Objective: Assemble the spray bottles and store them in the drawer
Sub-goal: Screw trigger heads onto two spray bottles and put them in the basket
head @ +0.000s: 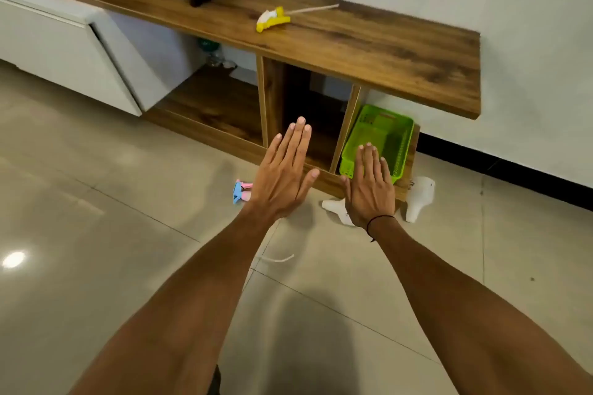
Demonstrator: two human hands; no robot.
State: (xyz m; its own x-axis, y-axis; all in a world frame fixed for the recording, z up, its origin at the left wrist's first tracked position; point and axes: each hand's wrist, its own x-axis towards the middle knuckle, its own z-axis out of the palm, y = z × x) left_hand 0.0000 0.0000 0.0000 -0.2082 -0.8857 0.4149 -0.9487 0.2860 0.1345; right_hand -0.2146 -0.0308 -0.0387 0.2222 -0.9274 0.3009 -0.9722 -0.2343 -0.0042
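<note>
both hands out flat, palms down, fingers straight, holding nothing. left hand (282,176) hovers in front of the middle cubby (308,112), right hand (370,186) in front of the green basket (398,144), thin black band on that wrist.

yellow sprayer (272,19) lies on its side on the wood shelf top (401,51), white body, yellow trigger and collar, thin pale tube sticking out to the right. blue-pink sprayer (240,191) on the floor (96,202), mostly hidden behind the left hand; a white curved tube (279,258) shows below that forearm. white bottle (420,199) lying on the tiles right of the right hand, another white bottle (337,210) partly covered by that hand, necks hard to make out.

basket sits tilted in the right-end cubby, looks empty. white drawer (64,51) at left hangs open. dark blurry stuff at the back of the shelf top, can't identify.
</note>
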